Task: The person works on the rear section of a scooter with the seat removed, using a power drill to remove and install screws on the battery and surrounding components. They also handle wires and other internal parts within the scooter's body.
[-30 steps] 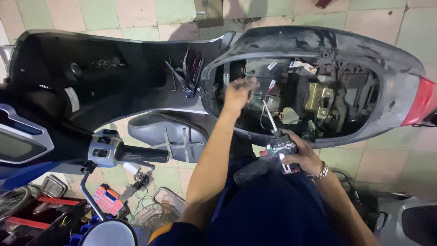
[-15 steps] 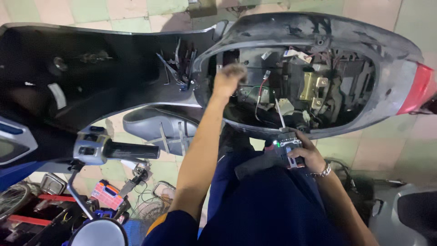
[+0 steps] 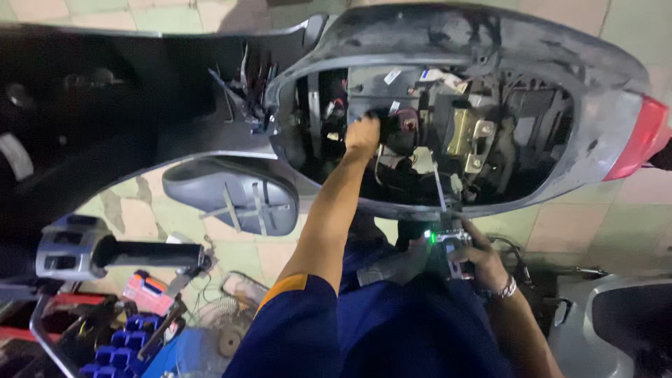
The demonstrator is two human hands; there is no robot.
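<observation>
A grey scooter body (image 3: 490, 42) lies open from above, its under-seat bay full of wires and parts. My left hand (image 3: 364, 133) reaches into that bay and grips a dark part (image 3: 400, 127) among the wires. My right hand (image 3: 476, 257), with a bracelet on the wrist, holds a small device (image 3: 448, 241) with a green light near the bay's near rim. A thin lead (image 3: 438, 183) runs from the device up into the bay. A brass-coloured bracket (image 3: 465, 133) sits to the right of my left hand.
The red tail light (image 3: 640, 140) is at the right end. A handlebar grip (image 3: 140, 253) and switch housing (image 3: 66, 245) stick out at lower left above a tool tray (image 3: 119, 336) with blue sockets. A grey cover panel (image 3: 234, 196) lies on the tiled floor.
My left hand has pushed deeper into the bay and closed on the dark part. My view has moved closer and a little left; the right hand keeps holding the device.
</observation>
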